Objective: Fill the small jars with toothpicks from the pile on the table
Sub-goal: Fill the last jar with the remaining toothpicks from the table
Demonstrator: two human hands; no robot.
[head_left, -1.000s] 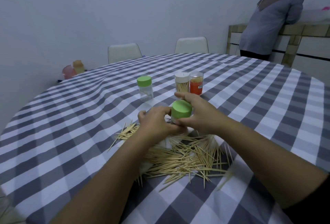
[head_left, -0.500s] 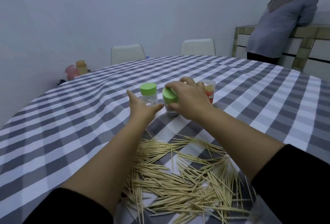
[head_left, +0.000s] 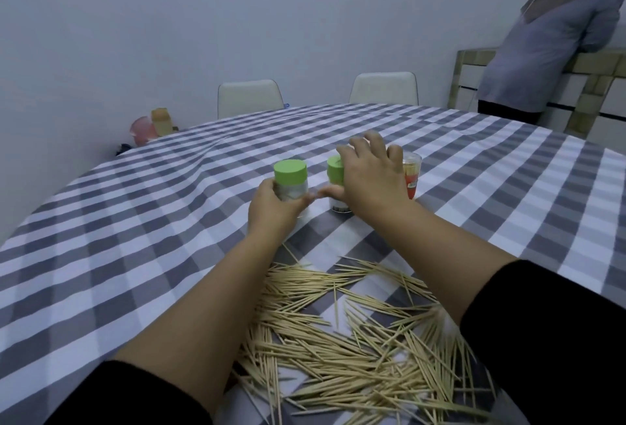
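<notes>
A loose pile of toothpicks [head_left: 345, 350] lies on the checked tablecloth close to me. Beyond it stand two small clear jars with green lids. My left hand [head_left: 274, 207] grips the left green-lidded jar [head_left: 290, 180] around its body. My right hand [head_left: 369, 180] rests over the second green-lidded jar [head_left: 335, 170], fingers spread and lifting off it, thumb beside its base. A lidless jar with a red label [head_left: 411, 173] holding toothpicks stands just right of that hand. A further jar behind my right hand is hidden.
The round table [head_left: 135, 221] carries a grey-and-white checked cloth. Two white chairs [head_left: 250, 97] stand at its far side. A pink container and an orange one [head_left: 152, 126] sit by the wall at left. A person [head_left: 548, 35] leans on a counter at the far right.
My right hand set the green-lidded jar down beside the others and its fingers have loosened. My left hand reached forward and took hold of the left green-lidded jar.
</notes>
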